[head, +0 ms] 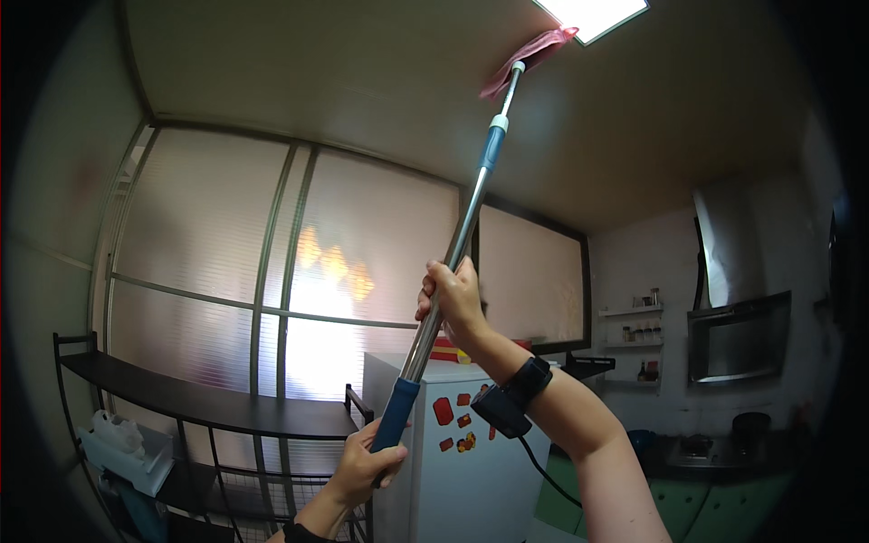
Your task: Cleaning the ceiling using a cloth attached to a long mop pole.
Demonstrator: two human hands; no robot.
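Both of my hands hold a telescopic mop pole [468, 227] of metal with blue grips, raised at a slant toward the ceiling. My left hand [370, 456] is closed around the blue grip at its lower end. Higher up, my right hand [451, 292] grips the bare metal tube. A pink cloth mop head [529, 60] at the far end lies against the ceiling, its upper tip at the edge of a lit square ceiling lamp [601, 15]. A black device with a cable hangs by my right wrist, which wears a black strap.
A black metal shelf rack [224, 406] stands at the left before frosted sliding panels [204, 217]. Below the pole is a white refrigerator [475, 489] with red magnets. At the right are a range hood [738, 339], wall shelves [631, 344] with jars and a stove [713, 449].
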